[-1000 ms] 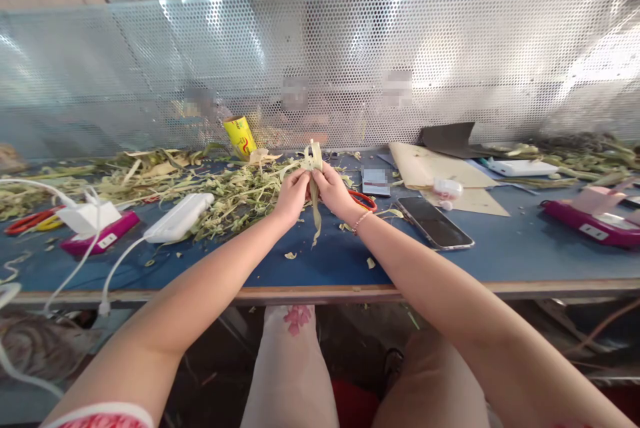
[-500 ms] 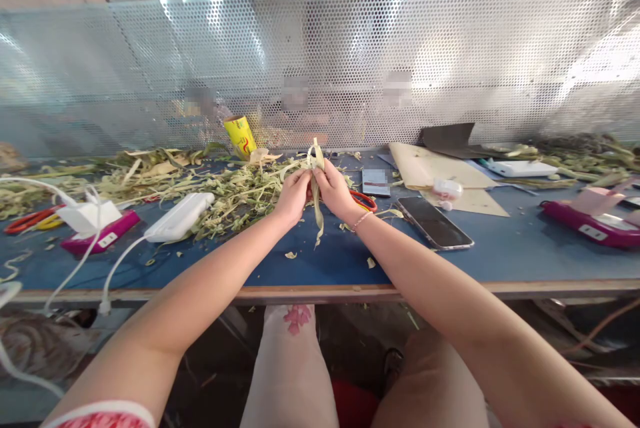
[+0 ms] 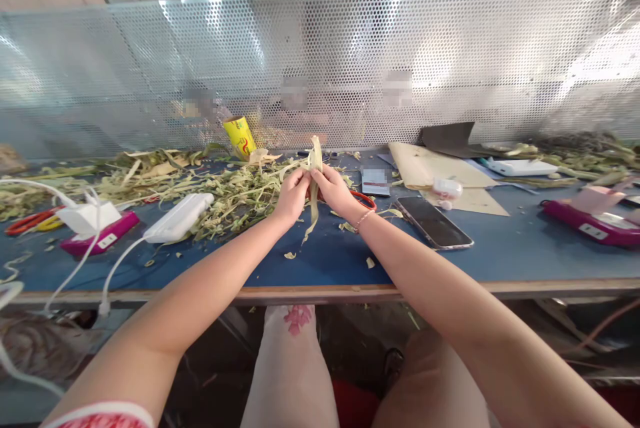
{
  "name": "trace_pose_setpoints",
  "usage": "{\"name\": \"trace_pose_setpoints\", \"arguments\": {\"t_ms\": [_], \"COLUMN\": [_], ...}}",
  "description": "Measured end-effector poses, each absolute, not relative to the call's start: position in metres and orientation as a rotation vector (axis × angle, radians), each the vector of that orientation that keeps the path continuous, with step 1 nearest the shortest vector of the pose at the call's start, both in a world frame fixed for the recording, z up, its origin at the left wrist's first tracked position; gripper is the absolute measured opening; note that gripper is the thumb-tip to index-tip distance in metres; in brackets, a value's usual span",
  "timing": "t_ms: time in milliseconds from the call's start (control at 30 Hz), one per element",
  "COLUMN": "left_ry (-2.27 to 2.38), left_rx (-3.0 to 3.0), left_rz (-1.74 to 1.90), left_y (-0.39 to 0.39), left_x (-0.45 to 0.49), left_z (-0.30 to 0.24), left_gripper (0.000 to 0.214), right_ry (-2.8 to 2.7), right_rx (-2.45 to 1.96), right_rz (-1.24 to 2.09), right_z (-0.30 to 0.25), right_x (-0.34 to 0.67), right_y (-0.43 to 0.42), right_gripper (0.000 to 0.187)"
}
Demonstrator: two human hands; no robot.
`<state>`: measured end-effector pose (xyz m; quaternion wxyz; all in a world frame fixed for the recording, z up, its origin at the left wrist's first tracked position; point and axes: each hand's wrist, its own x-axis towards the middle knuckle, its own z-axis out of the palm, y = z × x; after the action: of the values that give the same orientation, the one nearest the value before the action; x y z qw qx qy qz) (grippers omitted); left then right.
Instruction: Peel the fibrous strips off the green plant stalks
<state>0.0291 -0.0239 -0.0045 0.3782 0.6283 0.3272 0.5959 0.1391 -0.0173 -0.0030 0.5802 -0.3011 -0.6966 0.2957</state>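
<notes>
head view: the left hand (image 3: 293, 195) and the right hand (image 3: 336, 193) meet at the centre of the frame, above the blue tabletop (image 3: 310, 271). both grasp one pale dried leaf strip (image 3: 315, 156), pinched between thumbs and fingers. the strip stands at frame centre; its upper end rises above the fingertips, its narrow tail hangs below them. whether the tail touches the tabletop cannot be told. a beaded bracelet (image 3: 364, 219) is on the right wrist.

just beside the right hand, a red loop handle (image 3: 369, 201) lies partly hidden. right of centre: a dark-screened smartphone (image 3: 435, 223), a white earbud case (image 3: 447, 188) and a buff paper sheet (image 3: 425, 165). left of centre: a heap of dried stalks (image 3: 240, 195) near the left hand, a white power bank (image 3: 179, 217) against its lower edge, and a yellow cardboard tube (image 3: 240, 137) behind, tilted. at far left, a purple power strip (image 3: 113, 233) carries a white charger (image 3: 90, 218). a perforated metal screen (image 3: 350, 41) spans the upper frame.
</notes>
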Motion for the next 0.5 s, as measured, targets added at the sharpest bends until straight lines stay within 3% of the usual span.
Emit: {"name": "trace_pose_setpoints", "arguments": {"t_ms": [500], "left_ry": [0.758], "left_rx": [1.131], "left_rz": [1.505], "left_y": [-0.038], "left_x": [0.042], "left_z": [0.009], "left_gripper": [0.024], "right_ry": [-1.776], "right_rx": [-0.742], "right_rz": [0.407], "right_z": [-0.001], "right_x": [0.141], "right_y": [-0.022], "right_gripper": [0.017]}}
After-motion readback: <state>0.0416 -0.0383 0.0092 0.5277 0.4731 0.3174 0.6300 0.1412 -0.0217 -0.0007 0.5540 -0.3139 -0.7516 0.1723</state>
